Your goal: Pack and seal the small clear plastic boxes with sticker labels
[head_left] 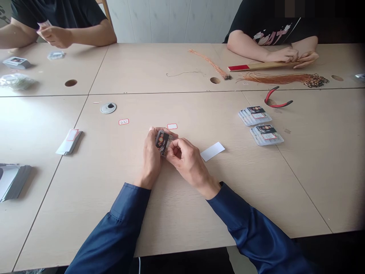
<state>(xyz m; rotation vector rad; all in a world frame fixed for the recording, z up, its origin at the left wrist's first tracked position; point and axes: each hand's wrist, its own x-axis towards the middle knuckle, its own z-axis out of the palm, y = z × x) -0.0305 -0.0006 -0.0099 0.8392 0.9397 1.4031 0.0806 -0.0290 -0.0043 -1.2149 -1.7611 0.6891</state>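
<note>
My left hand [151, 156] and my right hand [183, 156] meet at the middle of the table, both gripping a small clear plastic packet with a dark printed label [162, 142]. The fingers of my right hand cover its lower right side. Just beyond my hands lies a small red-bordered white sticker [172, 126], with a second one [123, 121] farther left. A blank white card [212, 151] lies to the right of my right hand, apart from it.
Two stacks of similar packets [261, 125] stand to the right, below red-handled pliers [275, 97]. Bundles of orange cords [282, 78] lie at the far side, where a co-worker's hands [293, 57] work near a red-ended strip. Another person's hands [54, 36] are at the far left.
</note>
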